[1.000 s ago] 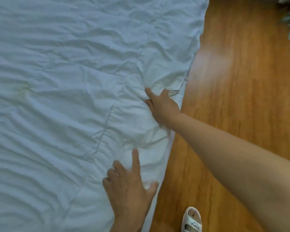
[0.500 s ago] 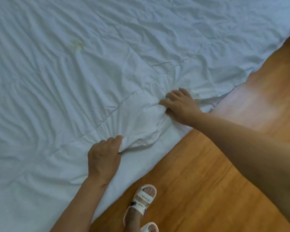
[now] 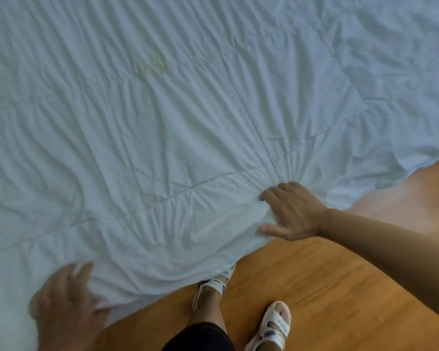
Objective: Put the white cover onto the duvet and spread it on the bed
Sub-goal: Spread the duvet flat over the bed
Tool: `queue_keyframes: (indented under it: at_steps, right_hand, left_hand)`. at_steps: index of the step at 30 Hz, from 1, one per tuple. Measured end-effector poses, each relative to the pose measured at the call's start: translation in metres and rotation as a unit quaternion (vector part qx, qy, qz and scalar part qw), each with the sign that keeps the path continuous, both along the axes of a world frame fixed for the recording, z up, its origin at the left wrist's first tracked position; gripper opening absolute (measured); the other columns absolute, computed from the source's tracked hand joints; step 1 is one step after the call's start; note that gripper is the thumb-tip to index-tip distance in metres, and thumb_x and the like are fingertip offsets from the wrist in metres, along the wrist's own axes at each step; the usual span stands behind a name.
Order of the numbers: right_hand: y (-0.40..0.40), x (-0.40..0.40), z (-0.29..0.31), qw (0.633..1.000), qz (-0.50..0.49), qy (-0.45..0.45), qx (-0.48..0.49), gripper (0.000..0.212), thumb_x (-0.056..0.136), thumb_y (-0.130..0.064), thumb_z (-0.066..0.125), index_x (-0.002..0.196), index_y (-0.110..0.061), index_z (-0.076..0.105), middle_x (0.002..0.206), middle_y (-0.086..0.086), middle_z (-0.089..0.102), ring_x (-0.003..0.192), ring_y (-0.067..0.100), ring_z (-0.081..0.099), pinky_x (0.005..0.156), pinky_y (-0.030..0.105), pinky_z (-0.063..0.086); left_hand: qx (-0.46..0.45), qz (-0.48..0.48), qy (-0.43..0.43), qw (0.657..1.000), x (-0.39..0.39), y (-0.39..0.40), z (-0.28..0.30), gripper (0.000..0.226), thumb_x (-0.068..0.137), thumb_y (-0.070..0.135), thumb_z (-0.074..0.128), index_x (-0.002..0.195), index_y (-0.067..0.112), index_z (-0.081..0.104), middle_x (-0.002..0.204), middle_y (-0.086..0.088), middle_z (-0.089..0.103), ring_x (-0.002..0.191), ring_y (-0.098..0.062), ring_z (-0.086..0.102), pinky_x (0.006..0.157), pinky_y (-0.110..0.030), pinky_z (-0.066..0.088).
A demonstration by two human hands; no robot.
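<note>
Head view: sandal strap [image 3: 225, 272] lettering "SE"

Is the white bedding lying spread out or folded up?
Spread out but wrinkled: the white cover lies open, creases fanning from the right hand.

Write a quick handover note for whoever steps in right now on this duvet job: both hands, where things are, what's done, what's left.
Right hand: fingers curled into a bunched fold of the wrinkled white duvet cover near its edge, gripping it.
Left hand: blurred, on the cover's near edge; grip unclear.
The cover lies spread wide, its edge hanging over the orange wooden floor by the white sandals.
Done: cover looks mostly laid out.
Left: probably pull the edge straight and smooth the creases. Whether the duvet is fully inside cannot be seen.
</note>
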State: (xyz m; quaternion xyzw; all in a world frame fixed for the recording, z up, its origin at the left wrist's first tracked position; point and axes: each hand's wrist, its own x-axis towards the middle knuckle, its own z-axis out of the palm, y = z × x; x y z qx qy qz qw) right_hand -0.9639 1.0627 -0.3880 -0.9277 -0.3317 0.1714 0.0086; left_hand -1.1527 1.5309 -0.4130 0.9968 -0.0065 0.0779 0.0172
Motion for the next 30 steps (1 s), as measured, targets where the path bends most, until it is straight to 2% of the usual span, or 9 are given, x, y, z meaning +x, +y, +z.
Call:
queue_keyframes:
  at_steps: [3, 6, 11, 13, 17, 20, 23, 27, 30]
  right_hand:
    - [0.024, -0.014, 0.010, 0.993, 0.054, -0.057, 0.085, 0.098, 0.078, -0.092, 0.045, 0.128, -0.009, 0.060, 0.117, 0.008, 0.057, 0.100, 0.030, 0.055, 0.088, 0.047, 0.042]
    - [0.092, -0.025, 0.007, 0.978, 0.144, -0.067, 0.138, 0.109, 0.078, -0.094, 0.041, 0.143, -0.008, 0.053, 0.123, 0.015, 0.056, 0.106, 0.035, 0.051, 0.090, 0.051, 0.041]
    - [0.160, -0.035, -0.025, 0.963, 0.218, -0.046, 0.152, 0.039, 0.093, -0.041, 0.050, 0.114, -0.012, 0.065, 0.088, 0.008, 0.062, 0.074, 0.033, 0.059, 0.062, 0.040, 0.047]
    - [0.154, -0.031, -0.027, 0.966, 0.200, -0.012, 0.163, 0.035, 0.088, -0.032, 0.043, 0.102, -0.013, 0.067, 0.077, 0.005, 0.065, 0.067, 0.034, 0.062, 0.055, 0.039, 0.051]
    - [0.158, -0.032, -0.002, 0.969, 0.228, 0.053, 0.084, 0.066, 0.089, -0.071, 0.019, 0.107, -0.020, 0.057, 0.086, 0.000, 0.064, 0.080, 0.030, 0.064, 0.065, 0.038, 0.048]
    - [0.186, -0.042, 0.016, 0.961, 0.272, -0.017, 0.047, 0.090, 0.078, -0.095, 0.015, 0.124, -0.025, 0.049, 0.109, 0.001, 0.058, 0.097, 0.027, 0.058, 0.084, 0.041, 0.044]
    - [0.219, -0.059, 0.008, 0.948, 0.304, -0.068, 0.065, 0.099, 0.081, -0.093, 0.023, 0.158, -0.031, 0.026, 0.161, 0.013, 0.032, 0.146, 0.044, 0.030, 0.113, 0.063, 0.027]
    - [0.235, -0.077, -0.031, 0.946, 0.320, -0.052, 0.011, 0.097, 0.086, -0.090, 0.025, 0.163, -0.036, 0.005, 0.171, 0.015, 0.002, 0.153, 0.050, -0.006, 0.114, 0.077, 0.003]
    - [0.234, -0.073, -0.027, 0.949, 0.315, -0.004, 0.032, 0.084, 0.091, -0.085, 0.007, 0.162, -0.041, -0.003, 0.171, 0.006, -0.012, 0.154, 0.040, -0.020, 0.117, 0.071, -0.007]
  left_hand:
    - [-0.059, 0.049, 0.052, 0.996, -0.011, 0.045, 0.012, 0.063, 0.072, 0.033, 0.052, 0.124, -0.001, 0.061, 0.120, -0.027, 0.063, 0.099, -0.047, 0.063, 0.082, -0.062, 0.050]
    - [-0.081, 0.056, 0.092, 0.991, -0.016, 0.047, 0.025, 0.061, 0.064, 0.006, 0.046, 0.121, 0.002, 0.067, 0.113, -0.020, 0.068, 0.100, -0.041, 0.061, 0.081, -0.058, 0.053]
    - [-0.029, 0.044, 0.148, 0.988, -0.044, 0.075, 0.025, 0.057, 0.062, -0.012, 0.061, 0.114, 0.009, 0.068, 0.095, -0.009, 0.067, 0.084, -0.031, 0.058, 0.075, -0.045, 0.048]
    - [-0.016, 0.052, 0.193, 0.980, -0.053, 0.076, 0.022, 0.059, 0.060, -0.019, 0.069, 0.113, 0.009, 0.070, 0.091, -0.008, 0.067, 0.079, -0.031, 0.059, 0.071, -0.046, 0.052]
    - [0.008, -0.004, 0.244, 0.970, -0.061, 0.048, 0.019, 0.060, 0.068, 0.000, 0.077, 0.120, 0.015, 0.052, 0.102, -0.006, 0.059, 0.086, -0.026, 0.058, 0.075, -0.043, 0.052]
    - [0.012, 0.144, 0.222, 0.964, -0.078, 0.064, 0.026, 0.075, 0.065, 0.019, 0.075, 0.134, 0.023, 0.046, 0.129, -0.006, 0.046, 0.115, -0.031, 0.046, 0.095, -0.048, 0.039]
    - [0.003, 0.300, 0.167, 0.939, -0.107, 0.093, 0.023, 0.072, 0.075, 0.017, 0.073, 0.141, 0.028, 0.044, 0.138, -0.013, 0.045, 0.117, -0.039, 0.047, 0.093, -0.054, 0.046]
    - [0.045, 0.245, 0.260, 0.933, -0.123, 0.110, 0.024, 0.029, 0.083, 0.008, 0.074, 0.108, 0.020, 0.065, 0.086, -0.008, 0.063, 0.071, -0.025, 0.058, 0.059, -0.031, 0.049]
    - [0.115, 0.291, 0.417, 0.853, -0.078, 0.099, 0.046, 0.025, 0.096, 0.035, 0.051, 0.113, 0.019, 0.061, 0.109, -0.006, 0.066, 0.093, -0.025, 0.062, 0.081, -0.035, 0.051]
